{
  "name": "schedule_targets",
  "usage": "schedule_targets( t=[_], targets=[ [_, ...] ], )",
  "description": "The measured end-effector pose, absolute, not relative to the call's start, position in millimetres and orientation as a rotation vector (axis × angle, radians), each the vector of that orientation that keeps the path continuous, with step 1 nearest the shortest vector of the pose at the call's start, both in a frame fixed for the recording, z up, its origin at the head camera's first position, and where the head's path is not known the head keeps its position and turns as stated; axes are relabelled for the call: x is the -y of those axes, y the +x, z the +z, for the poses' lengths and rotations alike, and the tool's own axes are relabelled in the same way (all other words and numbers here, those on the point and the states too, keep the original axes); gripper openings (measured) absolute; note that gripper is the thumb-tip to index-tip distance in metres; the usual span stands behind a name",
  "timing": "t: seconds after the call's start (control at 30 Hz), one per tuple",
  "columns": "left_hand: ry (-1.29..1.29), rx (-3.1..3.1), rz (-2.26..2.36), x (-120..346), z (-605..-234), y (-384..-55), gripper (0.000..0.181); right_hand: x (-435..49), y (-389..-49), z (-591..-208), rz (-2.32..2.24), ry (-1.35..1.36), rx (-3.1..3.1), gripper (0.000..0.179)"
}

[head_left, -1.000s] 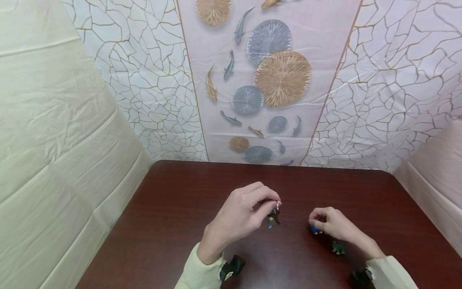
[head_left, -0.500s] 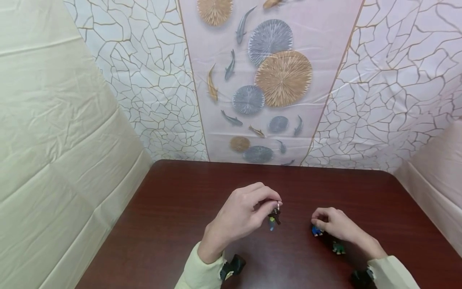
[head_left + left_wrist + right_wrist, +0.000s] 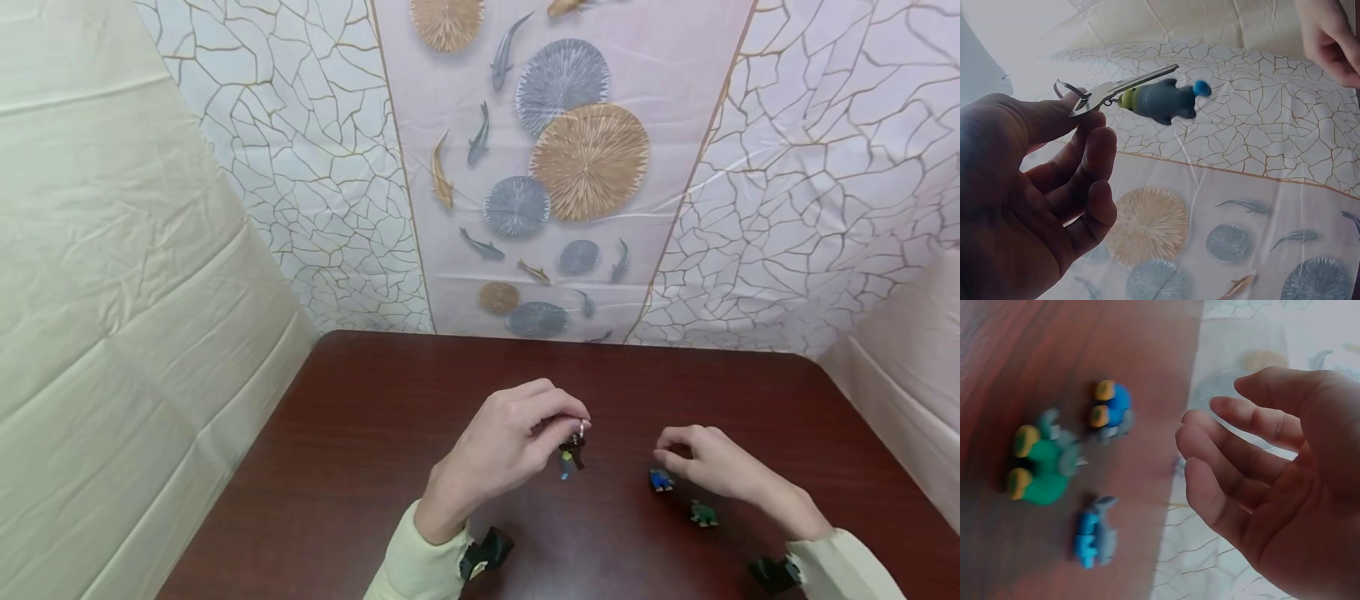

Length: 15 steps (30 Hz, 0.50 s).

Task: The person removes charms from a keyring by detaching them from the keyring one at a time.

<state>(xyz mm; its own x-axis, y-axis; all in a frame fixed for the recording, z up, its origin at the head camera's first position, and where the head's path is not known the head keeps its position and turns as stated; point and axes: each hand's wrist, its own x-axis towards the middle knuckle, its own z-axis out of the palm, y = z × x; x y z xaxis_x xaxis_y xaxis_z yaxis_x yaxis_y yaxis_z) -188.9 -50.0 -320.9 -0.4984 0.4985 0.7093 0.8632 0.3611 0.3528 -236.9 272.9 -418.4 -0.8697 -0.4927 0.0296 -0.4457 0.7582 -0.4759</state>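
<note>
My left hand (image 3: 512, 433) pinches a key ring (image 3: 1067, 87) between thumb and forefinger, above the table. From it hang a silver key (image 3: 1160, 75) and a small rubbery figure (image 3: 1159, 102) with a yellow-green head, grey body and blue tip. In the head view the figure (image 3: 566, 463) dangles below the fingertips. To the right, my right hand (image 3: 716, 467) hovers with loosely bent fingers, holding nothing. Just below its fingertips stands a blue toy figure (image 3: 661, 480) with yellow feet. A green toy figure (image 3: 703, 513) with yellow feet stands nearer the wrist.
The right wrist view also has a light-blue and grey toy (image 3: 1095, 537) on the dark red-brown table (image 3: 390, 417). A patterned cloth (image 3: 570, 275) hangs behind the table's far edge, and cream cloth (image 3: 187, 333) hangs at the left. Each wrist carries a black strapped device.
My right hand has let go of the blue toy figure and moved up and to the right, leaving it standing on the table. My left hand has barely moved, still pinching the key ring.
</note>
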Motion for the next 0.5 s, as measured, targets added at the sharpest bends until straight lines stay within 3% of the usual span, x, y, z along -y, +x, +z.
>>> schedule_targets(
  t=[0.5],
  targets=[
    [-1.175,2.195,-1.041,48.5,-321.1,-186.3,0.007,-240.3,-209.8,-374.7,-0.912,-0.888,-2.810,0.005]
  ],
)
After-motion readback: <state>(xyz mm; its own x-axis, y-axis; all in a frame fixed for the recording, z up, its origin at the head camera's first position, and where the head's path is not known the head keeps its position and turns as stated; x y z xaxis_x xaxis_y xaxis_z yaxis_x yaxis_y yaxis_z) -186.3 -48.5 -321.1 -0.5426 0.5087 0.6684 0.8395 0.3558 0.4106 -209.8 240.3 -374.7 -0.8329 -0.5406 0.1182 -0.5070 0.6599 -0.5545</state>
